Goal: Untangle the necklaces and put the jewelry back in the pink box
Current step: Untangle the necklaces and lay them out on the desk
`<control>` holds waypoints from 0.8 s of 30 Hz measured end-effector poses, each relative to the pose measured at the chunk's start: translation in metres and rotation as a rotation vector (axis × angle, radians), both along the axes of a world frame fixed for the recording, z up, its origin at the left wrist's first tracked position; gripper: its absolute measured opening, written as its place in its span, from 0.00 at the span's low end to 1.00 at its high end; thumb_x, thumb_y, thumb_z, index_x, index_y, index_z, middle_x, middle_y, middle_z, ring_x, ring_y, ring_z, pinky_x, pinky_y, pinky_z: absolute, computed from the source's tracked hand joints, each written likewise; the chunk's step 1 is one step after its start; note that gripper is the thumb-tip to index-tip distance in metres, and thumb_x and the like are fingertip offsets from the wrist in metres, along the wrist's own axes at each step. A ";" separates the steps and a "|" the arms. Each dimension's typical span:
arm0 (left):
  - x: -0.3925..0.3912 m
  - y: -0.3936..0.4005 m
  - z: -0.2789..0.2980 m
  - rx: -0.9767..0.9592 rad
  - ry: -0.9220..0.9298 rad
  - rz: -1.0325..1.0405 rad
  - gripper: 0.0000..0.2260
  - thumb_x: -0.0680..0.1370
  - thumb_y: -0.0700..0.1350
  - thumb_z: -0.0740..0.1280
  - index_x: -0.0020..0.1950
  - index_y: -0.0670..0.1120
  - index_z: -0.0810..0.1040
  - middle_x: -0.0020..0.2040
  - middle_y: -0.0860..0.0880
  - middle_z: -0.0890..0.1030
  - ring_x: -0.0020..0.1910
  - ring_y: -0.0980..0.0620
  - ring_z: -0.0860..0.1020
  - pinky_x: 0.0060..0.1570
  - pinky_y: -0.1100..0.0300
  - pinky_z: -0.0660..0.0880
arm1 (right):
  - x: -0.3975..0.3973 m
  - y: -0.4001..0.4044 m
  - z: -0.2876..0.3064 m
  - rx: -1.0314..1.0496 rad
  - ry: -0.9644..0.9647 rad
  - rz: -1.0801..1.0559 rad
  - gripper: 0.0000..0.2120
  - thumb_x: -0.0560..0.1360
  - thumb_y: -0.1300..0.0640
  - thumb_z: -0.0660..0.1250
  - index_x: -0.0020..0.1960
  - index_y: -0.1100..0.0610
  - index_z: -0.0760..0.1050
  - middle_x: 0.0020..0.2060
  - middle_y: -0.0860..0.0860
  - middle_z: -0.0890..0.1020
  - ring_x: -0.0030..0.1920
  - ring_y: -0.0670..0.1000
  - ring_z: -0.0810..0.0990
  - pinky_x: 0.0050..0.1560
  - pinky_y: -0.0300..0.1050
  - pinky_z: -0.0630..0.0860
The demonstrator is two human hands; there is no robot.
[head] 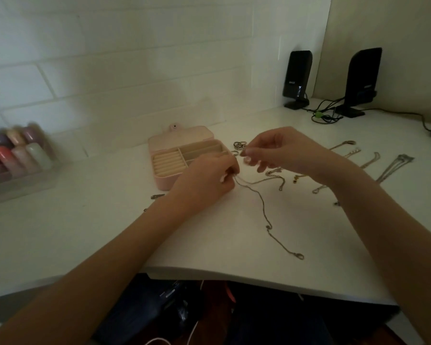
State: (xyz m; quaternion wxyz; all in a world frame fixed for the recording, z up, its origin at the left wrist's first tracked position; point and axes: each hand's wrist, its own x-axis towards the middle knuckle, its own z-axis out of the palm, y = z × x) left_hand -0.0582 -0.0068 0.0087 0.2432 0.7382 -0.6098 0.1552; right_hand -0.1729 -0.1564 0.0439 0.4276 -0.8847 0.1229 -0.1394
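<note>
Chain [264,207] pinched in left hand [209,175] at centre frame, free end with clasp trailing toward lower centre across the counter [85,232], probably kept slack so the knot can loosen. Right hand [279,150] raised just beside it, fingertips pinched on something small; what exactly, cannot tell. Pink box [184,155] sits open just behind the left hand, compartments unfilled, ready to receive. Other necklaces [393,168] laid apart at right, likely already separated.

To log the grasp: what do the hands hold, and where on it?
The left hand pinches the thin chain near its upper end. The right hand pinches something small; what it is cannot be told.
</note>
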 end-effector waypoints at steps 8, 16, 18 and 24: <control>-0.028 0.015 0.050 -0.190 0.120 0.101 0.12 0.75 0.42 0.69 0.51 0.44 0.66 0.40 0.52 0.80 0.34 0.60 0.75 0.35 0.75 0.68 | -0.004 0.029 0.012 0.179 -0.193 0.091 0.08 0.72 0.61 0.71 0.49 0.50 0.82 0.40 0.53 0.86 0.43 0.51 0.84 0.56 0.55 0.76; -0.048 0.007 0.054 -0.290 0.757 0.089 0.14 0.76 0.51 0.68 0.54 0.46 0.67 0.48 0.49 0.80 0.47 0.54 0.79 0.48 0.57 0.77 | -0.035 0.038 0.032 0.410 -0.396 -0.010 0.09 0.74 0.63 0.67 0.53 0.63 0.80 0.42 0.57 0.84 0.40 0.48 0.83 0.48 0.39 0.81; -0.068 -0.002 0.051 -0.154 1.227 -0.137 0.14 0.80 0.52 0.60 0.61 0.45 0.68 0.50 0.46 0.82 0.50 0.51 0.81 0.55 0.54 0.76 | -0.049 0.033 0.042 0.529 -0.462 -0.051 0.09 0.76 0.62 0.66 0.54 0.62 0.79 0.41 0.55 0.83 0.40 0.46 0.83 0.46 0.36 0.80; -0.117 -0.017 0.017 -0.046 1.139 -0.300 0.12 0.82 0.42 0.55 0.53 0.45 0.79 0.28 0.55 0.68 0.25 0.57 0.66 0.32 0.63 0.71 | -0.111 -0.034 0.053 0.716 -0.612 -0.427 0.06 0.76 0.61 0.67 0.51 0.61 0.78 0.39 0.53 0.83 0.39 0.46 0.82 0.39 0.35 0.78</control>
